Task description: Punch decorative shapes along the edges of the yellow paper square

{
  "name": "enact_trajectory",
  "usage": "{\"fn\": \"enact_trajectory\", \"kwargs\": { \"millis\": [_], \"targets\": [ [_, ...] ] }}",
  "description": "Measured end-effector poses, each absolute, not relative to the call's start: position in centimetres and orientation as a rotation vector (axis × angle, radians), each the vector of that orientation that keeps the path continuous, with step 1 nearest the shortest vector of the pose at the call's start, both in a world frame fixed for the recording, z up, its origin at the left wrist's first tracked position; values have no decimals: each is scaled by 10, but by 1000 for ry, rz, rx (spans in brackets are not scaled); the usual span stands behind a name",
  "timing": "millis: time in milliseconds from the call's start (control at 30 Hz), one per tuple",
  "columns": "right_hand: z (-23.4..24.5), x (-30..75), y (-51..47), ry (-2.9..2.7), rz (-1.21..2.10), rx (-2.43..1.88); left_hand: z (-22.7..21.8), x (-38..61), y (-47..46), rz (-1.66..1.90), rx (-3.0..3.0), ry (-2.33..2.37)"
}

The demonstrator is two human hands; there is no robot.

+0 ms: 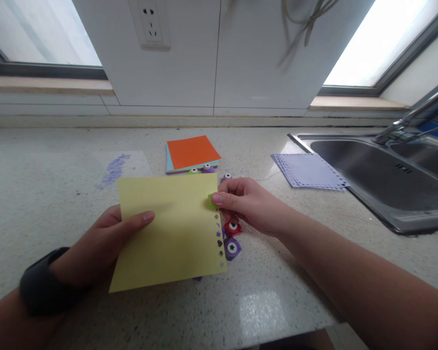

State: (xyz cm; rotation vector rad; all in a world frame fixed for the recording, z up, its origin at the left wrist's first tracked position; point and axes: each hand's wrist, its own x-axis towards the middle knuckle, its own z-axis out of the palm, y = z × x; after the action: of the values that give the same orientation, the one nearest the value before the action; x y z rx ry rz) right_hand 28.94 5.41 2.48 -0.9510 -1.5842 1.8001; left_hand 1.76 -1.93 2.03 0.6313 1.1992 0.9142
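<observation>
Right hand [243, 200]: pinched closed on green craft punch [210, 201], at right edge of yellow paper [168, 238] | left hand [107, 228]: clasping paper's left side | paper: above speckled countertop [190, 316]; likely light, floppy; hold by edges

Kitchen: steel sink [372, 197], faucet [397, 127], speckled countertop [51, 209].

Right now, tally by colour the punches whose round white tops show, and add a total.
Purple punches: 3
Red punch: 1
Green punch: 1
Total: 5
Pieces without a visible white top, such as the lime-green one in the right hand, are left out.
</observation>
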Motion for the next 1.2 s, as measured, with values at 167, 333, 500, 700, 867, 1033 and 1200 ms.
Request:
{"fn": "enact_trajectory", "kwargs": {
  "millis": [167, 333, 500, 700, 867, 1033, 1200],
  "targets": [
    [24, 289, 55, -1605, 1769, -955, 18, 16, -18, 906, 622, 1207],
    [25, 289, 54, -1609, 1777, -935, 17, 15, -19, 902, 616, 1204],
    [25, 289, 53, -1595, 1786, -946, 17, 15, -19, 901, 599, 1206],
    [26, 287, 52, -1595, 1758, -973, 16, 15, -18, 896, 607, 1212],
    [26, 286, 51, -1604, 1739, -995, 17, 14, -20, 893, 615, 1228],
    [25, 286, 50, -1601, 1758, -944, 18, 15, -20, 892, 613, 1237],
    [24, 285, 50, -1599, 1758, -936, 19, 15, -19, 887, 618, 1245]
  ]
}}
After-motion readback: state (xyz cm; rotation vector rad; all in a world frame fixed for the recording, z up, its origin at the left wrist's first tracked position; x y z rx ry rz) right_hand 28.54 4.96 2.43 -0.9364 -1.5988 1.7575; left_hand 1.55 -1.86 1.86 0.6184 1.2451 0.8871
